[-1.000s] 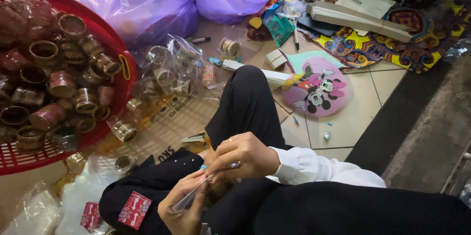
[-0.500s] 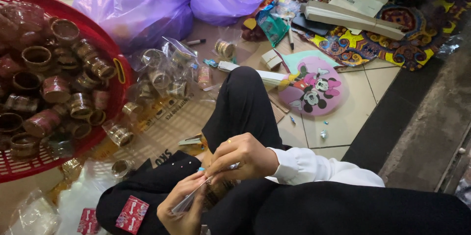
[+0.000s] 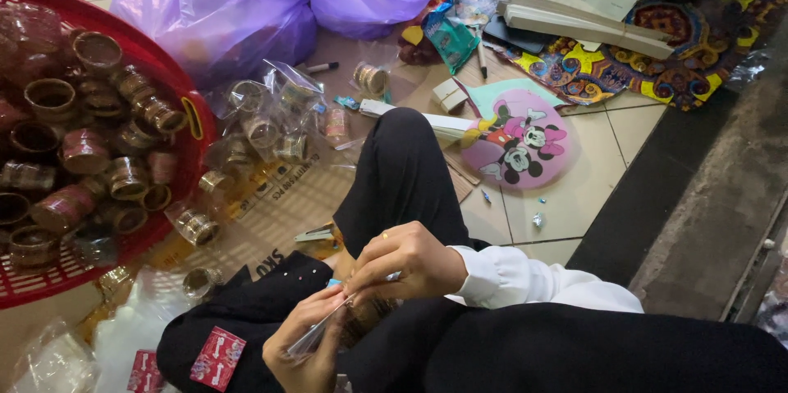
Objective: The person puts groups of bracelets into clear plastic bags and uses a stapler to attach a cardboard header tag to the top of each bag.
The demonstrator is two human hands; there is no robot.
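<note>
Tiled floor, spread with cardboard [image 3: 279, 212] and clutter. Near, over the lap: left hand [image 3: 305, 344] curled round a clear sleeve [image 3: 316, 334], right hand [image 3: 410, 262] pinched shut on its top edge. Thin, soft, probably slippery film; best gripped at the edges. Little open room: red basket [image 3: 193, 114] of bangles left, bagged bangles [image 3: 271, 126] just beyond the knee.
</note>
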